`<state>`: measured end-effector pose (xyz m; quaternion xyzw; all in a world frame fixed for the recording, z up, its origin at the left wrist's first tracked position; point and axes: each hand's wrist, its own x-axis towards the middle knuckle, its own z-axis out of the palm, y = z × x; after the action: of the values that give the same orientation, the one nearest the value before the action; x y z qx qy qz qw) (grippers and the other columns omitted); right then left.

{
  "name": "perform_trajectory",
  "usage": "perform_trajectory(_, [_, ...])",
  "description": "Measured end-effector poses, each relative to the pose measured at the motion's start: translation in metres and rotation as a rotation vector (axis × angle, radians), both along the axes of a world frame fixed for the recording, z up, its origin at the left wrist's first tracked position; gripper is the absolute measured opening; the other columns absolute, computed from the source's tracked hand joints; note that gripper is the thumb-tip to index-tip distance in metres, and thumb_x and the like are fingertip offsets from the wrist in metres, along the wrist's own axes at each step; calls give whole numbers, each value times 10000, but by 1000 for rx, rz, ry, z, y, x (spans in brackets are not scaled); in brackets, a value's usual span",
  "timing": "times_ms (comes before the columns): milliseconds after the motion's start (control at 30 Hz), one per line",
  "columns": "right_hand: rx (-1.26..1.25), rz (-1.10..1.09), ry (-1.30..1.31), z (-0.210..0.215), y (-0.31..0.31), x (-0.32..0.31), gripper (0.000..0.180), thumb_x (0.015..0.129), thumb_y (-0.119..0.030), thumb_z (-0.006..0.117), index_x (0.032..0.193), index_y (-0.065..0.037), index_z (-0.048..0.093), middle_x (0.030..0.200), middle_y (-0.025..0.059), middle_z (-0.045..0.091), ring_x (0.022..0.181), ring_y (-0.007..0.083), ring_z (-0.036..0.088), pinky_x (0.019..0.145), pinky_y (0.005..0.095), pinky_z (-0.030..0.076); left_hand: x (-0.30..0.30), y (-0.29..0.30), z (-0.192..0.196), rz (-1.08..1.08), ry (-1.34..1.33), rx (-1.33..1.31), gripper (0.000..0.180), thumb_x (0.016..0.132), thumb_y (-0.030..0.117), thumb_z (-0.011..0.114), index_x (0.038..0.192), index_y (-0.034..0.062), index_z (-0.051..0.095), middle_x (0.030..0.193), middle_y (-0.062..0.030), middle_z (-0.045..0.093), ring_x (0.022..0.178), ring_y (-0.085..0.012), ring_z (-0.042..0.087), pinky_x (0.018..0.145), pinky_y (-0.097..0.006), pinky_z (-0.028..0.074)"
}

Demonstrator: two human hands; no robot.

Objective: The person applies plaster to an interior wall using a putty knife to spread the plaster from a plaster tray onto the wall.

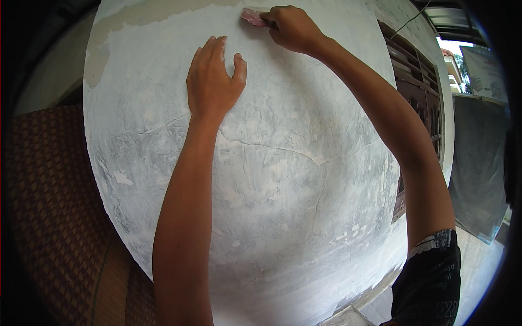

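Observation:
A white, patchy plastered wall with thin cracks fills the middle of the head view. My left hand lies flat against it, fingers apart and dusted white, holding nothing. My right hand is higher up near the top edge, closed around a small pinkish scraper whose blade presses on the wall. Just left of the blade, a band of bare grey-beige wall shows where the white coat ends.
A brown woven lattice panel stands to the left of the wall. On the right are a dark wooden window frame, a grey hanging sheet and a pale floor.

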<state>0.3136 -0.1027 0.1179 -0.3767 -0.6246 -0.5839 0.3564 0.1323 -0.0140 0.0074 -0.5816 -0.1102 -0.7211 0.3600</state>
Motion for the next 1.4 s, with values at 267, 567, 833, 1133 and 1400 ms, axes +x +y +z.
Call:
perform_trajectory(267, [299, 52, 64, 85, -6, 31, 255, 813, 39, 592, 1005, 13, 758, 1025, 254, 718, 979, 415, 688, 869, 461, 544, 11, -5, 1, 3, 0, 6, 445, 970, 273, 596, 1351, 44, 610, 1400, -183, 605, 1323, -374, 552, 1141, -439, 418])
perform_trajectory(567, [-52, -47, 11, 12, -19, 8, 164, 817, 39, 613, 922, 52, 740, 939, 283, 710, 864, 406, 703, 762, 473, 550, 1, -3, 2, 26, -3, 9, 451, 971, 280, 595, 1354, 41, 605, 1404, -184, 602, 1332, -389, 541, 1135, -447, 421])
perform_trajectory(833, [151, 56, 144, 73, -1, 15, 198, 854, -7, 594, 983, 34, 739, 1025, 257, 714, 963, 423, 680, 861, 480, 528, 7, -4, 2, 27, 8, -5, 452, 971, 270, 591, 1357, 35, 601, 1406, -188, 600, 1334, -376, 541, 1142, -442, 416])
perform_trajectory(1133, [54, 33, 61, 33, -17, -11, 165, 793, 24, 586, 874, 60, 725, 921, 264, 713, 863, 426, 693, 805, 475, 552, 1, -4, 0, 13, 16, -23, 445, 968, 269, 593, 1348, 38, 606, 1400, -191, 603, 1324, -383, 548, 1129, -441, 428])
perform_trajectory(1400, [62, 46, 146, 58, 2, -9, 177, 910, -52, 599, 947, 42, 745, 990, 265, 719, 910, 397, 708, 806, 472, 545, 7, -3, 3, -20, -16, 49, 431, 928, 244, 604, 1275, -9, 642, 1325, -210, 645, 1271, -349, 598, 1145, -437, 425])
